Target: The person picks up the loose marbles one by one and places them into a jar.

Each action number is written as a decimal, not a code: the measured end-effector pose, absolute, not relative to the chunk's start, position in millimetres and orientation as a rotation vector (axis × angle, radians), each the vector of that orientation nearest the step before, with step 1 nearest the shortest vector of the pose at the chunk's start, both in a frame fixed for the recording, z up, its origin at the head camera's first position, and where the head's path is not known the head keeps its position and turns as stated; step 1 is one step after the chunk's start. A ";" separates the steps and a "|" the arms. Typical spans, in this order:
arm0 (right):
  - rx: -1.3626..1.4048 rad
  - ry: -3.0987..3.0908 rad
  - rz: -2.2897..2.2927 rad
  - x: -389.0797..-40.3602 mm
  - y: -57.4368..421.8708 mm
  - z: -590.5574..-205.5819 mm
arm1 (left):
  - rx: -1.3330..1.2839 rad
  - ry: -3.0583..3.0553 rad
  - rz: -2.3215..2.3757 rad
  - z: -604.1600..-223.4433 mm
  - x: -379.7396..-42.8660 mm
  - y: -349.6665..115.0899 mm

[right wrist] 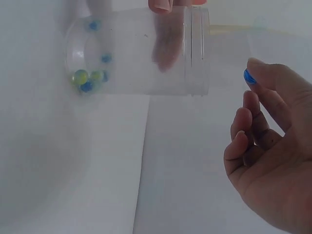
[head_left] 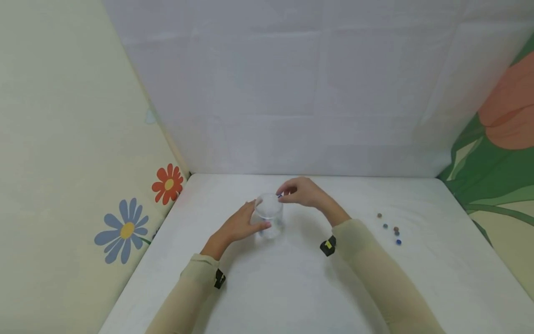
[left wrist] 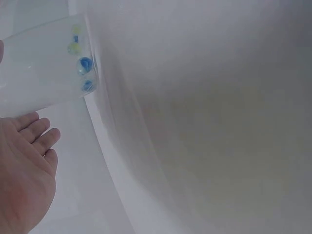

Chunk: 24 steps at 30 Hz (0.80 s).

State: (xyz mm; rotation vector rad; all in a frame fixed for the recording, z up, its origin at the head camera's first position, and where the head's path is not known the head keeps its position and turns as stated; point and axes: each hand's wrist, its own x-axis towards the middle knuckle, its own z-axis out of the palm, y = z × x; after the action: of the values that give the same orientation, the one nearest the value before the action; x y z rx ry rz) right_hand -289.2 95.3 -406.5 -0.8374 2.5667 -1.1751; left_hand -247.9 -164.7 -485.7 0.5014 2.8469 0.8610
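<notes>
A clear plastic jar (head_left: 269, 214) with a wide open mouth stands on the white table. My left hand (head_left: 238, 226) holds it from the left, thumb on the near side and fingers round the back. Several blue and yellow-green marbles (right wrist: 81, 77) lie at the bottom of the jar, seen through its wall in both wrist views. Between thumb and forefinger, my right hand (head_left: 306, 192) pinches a blue marble (right wrist: 249, 77) close to the jar's rim, just outside the mouth in the right wrist view. Its other fingers are curled loosely.
On the right of the white-covered table (head_left: 267, 287) lie several loose marbles, among them a dark blue marble (head_left: 398, 242) nearest me and a brownish marble (head_left: 379, 215) farthest off. A white cloth backdrop (head_left: 267, 93) rises behind the table, with flower-patterned walls at both sides.
</notes>
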 end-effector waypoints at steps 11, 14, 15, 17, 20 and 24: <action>-0.858 2.554 -1.034 -291.4 80.1 -404.6 | 0.500 2.845 0.845 -484.5 -247.8 -162.9; -0.862 2.555 -1.025 -291.9 78.6 -404.3 | 0.499 2.842 0.858 -483.3 -247.3 -163.1; -0.862 2.554 -1.022 -292.0 78.7 -404.4 | 0.501 2.841 0.861 -482.9 -247.3 -163.2; -0.858 2.553 -1.017 -291.9 79.1 -404.4 | 0.507 2.837 0.872 -482.1 -247.1 -163.3; -0.840 2.546 -1.016 -291.4 81.2 -405.0 | 0.512 2.835 0.869 -482.4 -247.3 -163.5; -0.817 2.541 -1.028 -289.4 85.6 -405.3 | 0.513 2.836 0.883 -485.0 -248.2 -164.1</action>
State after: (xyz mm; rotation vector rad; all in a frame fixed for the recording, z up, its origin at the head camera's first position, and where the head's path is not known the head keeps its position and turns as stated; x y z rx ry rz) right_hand -289.4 85.6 -405.3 -0.8170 2.5408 -1.0278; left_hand -248.2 -164.1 -485.0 0.5134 2.8360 0.8831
